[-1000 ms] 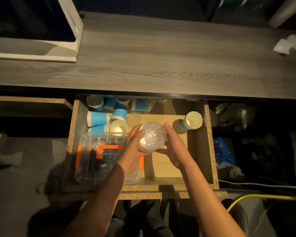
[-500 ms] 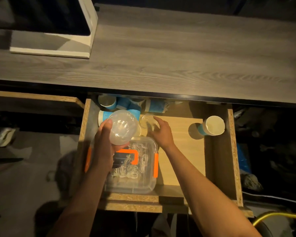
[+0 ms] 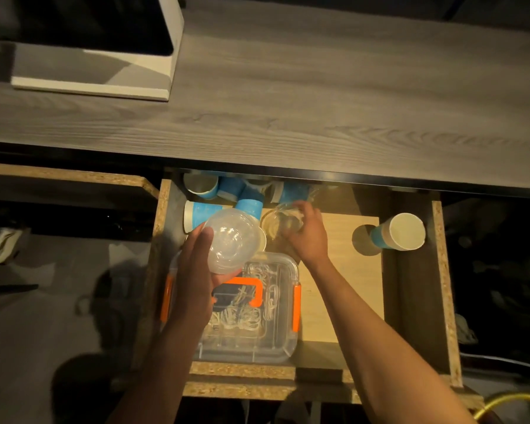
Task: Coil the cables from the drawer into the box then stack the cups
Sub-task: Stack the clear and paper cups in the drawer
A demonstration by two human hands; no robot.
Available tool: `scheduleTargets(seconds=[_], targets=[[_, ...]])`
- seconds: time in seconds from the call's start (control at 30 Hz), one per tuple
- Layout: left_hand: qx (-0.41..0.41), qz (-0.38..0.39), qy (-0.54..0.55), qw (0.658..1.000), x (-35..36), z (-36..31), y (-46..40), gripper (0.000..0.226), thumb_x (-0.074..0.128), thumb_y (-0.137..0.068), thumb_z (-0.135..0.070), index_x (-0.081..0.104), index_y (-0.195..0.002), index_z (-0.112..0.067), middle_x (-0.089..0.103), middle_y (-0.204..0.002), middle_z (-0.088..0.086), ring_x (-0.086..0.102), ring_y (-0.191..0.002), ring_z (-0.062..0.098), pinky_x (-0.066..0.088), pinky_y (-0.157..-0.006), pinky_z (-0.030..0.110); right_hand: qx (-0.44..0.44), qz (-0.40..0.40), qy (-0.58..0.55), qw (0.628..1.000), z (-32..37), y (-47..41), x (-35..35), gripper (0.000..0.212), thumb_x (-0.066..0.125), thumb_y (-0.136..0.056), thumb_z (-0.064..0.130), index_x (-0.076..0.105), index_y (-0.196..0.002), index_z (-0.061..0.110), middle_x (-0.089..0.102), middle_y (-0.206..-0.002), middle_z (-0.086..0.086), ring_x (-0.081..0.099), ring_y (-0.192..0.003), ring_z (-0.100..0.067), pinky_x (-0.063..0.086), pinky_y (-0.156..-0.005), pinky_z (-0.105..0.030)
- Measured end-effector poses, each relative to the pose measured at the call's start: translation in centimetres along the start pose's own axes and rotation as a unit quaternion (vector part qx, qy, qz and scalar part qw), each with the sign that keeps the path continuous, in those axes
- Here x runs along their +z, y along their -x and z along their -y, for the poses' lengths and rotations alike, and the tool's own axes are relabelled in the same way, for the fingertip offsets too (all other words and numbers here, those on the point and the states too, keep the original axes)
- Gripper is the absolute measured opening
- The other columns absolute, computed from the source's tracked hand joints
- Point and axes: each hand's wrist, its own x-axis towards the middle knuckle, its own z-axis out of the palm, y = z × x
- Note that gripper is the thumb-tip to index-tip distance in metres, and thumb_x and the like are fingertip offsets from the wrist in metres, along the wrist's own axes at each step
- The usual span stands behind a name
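My left hand (image 3: 196, 270) grips a clear plastic cup (image 3: 231, 240), its mouth turned toward me, above the lidded box (image 3: 257, 310) with orange clips where the coiled cables (image 3: 242, 316) lie. My right hand (image 3: 303, 231) curls around a second clear cup (image 3: 280, 221) on the drawer (image 3: 441, 286) floor. Blue paper cups (image 3: 248, 203) lie tumbled at the drawer's back left under the desk (image 3: 288, 102); one lone paper cup (image 3: 401, 232) leans near the right wall.

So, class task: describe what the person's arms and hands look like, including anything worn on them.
Both forearms are bare from the bottom edge of the picture to the wrist; no sleeve shows. The left hand and right hand wear no glove, and no watch, bracelet or ring is visible. The light is dim and yellowish, so fine marks cannot be told.
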Motion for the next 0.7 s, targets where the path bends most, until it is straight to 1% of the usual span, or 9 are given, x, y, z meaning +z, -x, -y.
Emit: scheduleTargets(seconds=[0.1, 0.17, 0.23, 0.33, 0.4, 0.47, 0.57, 0.63, 0.7], targets=[[0.023, 0.013, -0.032, 0.999, 0.4, -0.3, 0.9, 0.063, 0.056, -0.074, -0.082, 0.056, -0.126, -0.047, 0.056, -0.134, -0.004, 0.057, -0.123, 0.024, 0.055, -0.093, 0.053, 0.050, -0.047, -0.202, 0.977, 2.3, 2.2, -3.3, 0.072, 0.076, -0.081, 0.012, 0.045, -0.141, 0.036, 0.039, -0.131, 0.005, 0.051, -0.107, -0.005, 0.048, -0.080, -0.011], [0.025, 0.020, -0.043, 0.999, 1.0, -0.8, 1.7, 0.056, 0.057, -0.080, -0.075, 0.054, -0.128, -0.044, 0.055, -0.135, -0.005, 0.055, -0.123, 0.021, 0.055, -0.093, 0.051, 0.042, -0.045, -0.300, 0.952, 4.3, 4.2, -5.4, 0.071, 0.074, -0.082, 0.009, 0.046, -0.137, 0.044, 0.040, -0.134, 0.008, 0.051, -0.113, -0.006, 0.051, -0.089, -0.021], [-0.022, 0.016, -0.010, 1.000, 1.9, -1.2, 2.2, 0.049, 0.060, -0.085, -0.060, 0.053, -0.128, -0.038, 0.053, -0.136, 0.002, 0.055, -0.122, 0.026, 0.058, -0.086, 0.048, 0.023, -0.037, -0.362, 0.931, 6.1, 6.1, -6.9, 0.068, 0.074, -0.081, 0.007, 0.049, -0.131, 0.046, 0.049, -0.132, 0.011, 0.053, -0.118, -0.011, 0.053, -0.090, -0.029], [-0.075, 0.005, -0.015, 0.997, 3.3, -1.6, 3.1, 0.038, 0.056, -0.093, -0.050, 0.052, -0.128, -0.034, 0.048, -0.138, 0.008, 0.054, -0.121, 0.034, 0.061, -0.070, 0.041, -0.008, -0.016, -0.411, 0.911, 8.3, 8.1, -8.3, 0.063, 0.077, -0.074, 0.015, 0.047, -0.124, 0.038, 0.055, -0.121, 0.011, 0.057, -0.115, -0.011, 0.055, -0.088, -0.032], [-0.081, 0.017, -0.018, 0.996, 3.8, -1.4, 3.6, 0.042, 0.054, -0.094, -0.052, 0.052, -0.131, -0.034, 0.053, -0.134, 0.008, 0.058, -0.116, 0.032, 0.061, -0.065, 0.037, -0.038, 0.002, -0.399, 0.916, 9.2, 8.9, -8.6, 0.060, 0.080, -0.074, 0.011, 0.046, -0.120, 0.028, 0.053, -0.124, 0.009, 0.058, -0.113, -0.005, 0.055, -0.089, -0.030], [-0.088, 0.035, -0.008, 0.995, 4.1, -1.5, 4.4, 0.036, 0.051, -0.095, -0.053, 0.054, -0.127, -0.036, 0.059, -0.127, 0.006, 0.063, -0.110, 0.026, 0.061, -0.070, 0.039, -0.062, 0.020, -0.349, 0.935, 9.5, 9.7, -8.1, 0.054, 0.082, -0.074, 0.009, 0.044, -0.111, 0.020, 0.049, -0.132, 0.008, 0.056, -0.117, -0.002, 0.053, -0.096, -0.029], [-0.085, 0.062, 0.006, 0.994, 4.5, -1.4, 4.8, 0.025, 0.047, -0.096, -0.057, 0.057, -0.114, -0.042, 0.064, -0.120, 0.000, 0.066, -0.103, 0.018, 0.058, -0.080, 0.044, -0.125, 0.012, -0.236, 0.964, 8.7, 10.8, -6.8, 0.049, 0.082, -0.071, 0.026, 0.046, -0.103, 0.017, 0.052, -0.129, 0.007, 0.051, -0.122, -0.009, 0.047, -0.099, -0.029], [-0.103, 0.071, 0.025, 0.992, 4.5, -1.5, 5.1, 0.037, 0.048, -0.091, -0.064, 0.058, -0.117, -0.040, 0.067, -0.119, 0.003, 0.067, -0.105, 0.021, 0.059, -0.083, 0.048, -0.170, 0.004, -0.165, 0.972, 7.8, 11.1, -6.4, 0.046, 0.083, -0.073, 0.031, 0.052, -0.107, 0.022, 0.051, -0.126, 0.005, 0.048, -0.122, -0.008, 0.045, -0.098, -0.025], [-0.133, 0.080, 0.060, 0.986, 4.4, -1.3, 5.2, 0.067, 0.051, -0.078, -0.074, 0.058, -0.129, -0.032, 0.068, -0.121, 0.008, 0.069, -0.107, 0.026, 0.060, -0.078, 0.047, -0.191, 0.049, -0.147, 0.969, 7.4, 11.6, -6.6, 0.045, 0.080, -0.077, 0.034, 0.058, -0.115, 0.029, 0.049, -0.128, 0.005, 0.045, -0.125, -0.006, 0.039, -0.103, -0.018]])
